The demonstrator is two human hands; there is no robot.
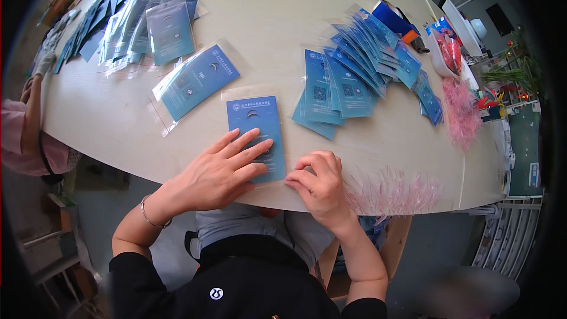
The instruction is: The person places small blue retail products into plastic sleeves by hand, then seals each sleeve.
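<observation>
You have the blue card (251, 119) in its clear sleeve (251, 91), flat near the close edge of the tabletop (254, 41); the step in hand looks like seeing to the sleeve's bottom edge; your left hand (211, 172) rests on the card, fingers spread and gripping nothing; your right hand (322, 183) is at the card's five o'clock corner, thumb and forefinger drawn close together, though I cannot tell whether they nip the film; the next move seems to call for a light left palm and a fine right-hand pinch, so that the card lies square. On a dial centred on that card, twelve pointing away from you, a second sleeved card (198, 85) lies at ten; farther out, toward half past ten, sits a heap of sleeved cards (150, 29); a fan of blue cards (357, 77) spreads at two, with a blue-and-orange object (393, 18) behind it; fluffy pink tinsel (462, 112) shows at three, a thin pink fringe (396, 192) near four; a co-worker's pink top (18, 142) appears at nine, green plants (511, 74) between two and three, grey floor (130, 207) at eight.
</observation>
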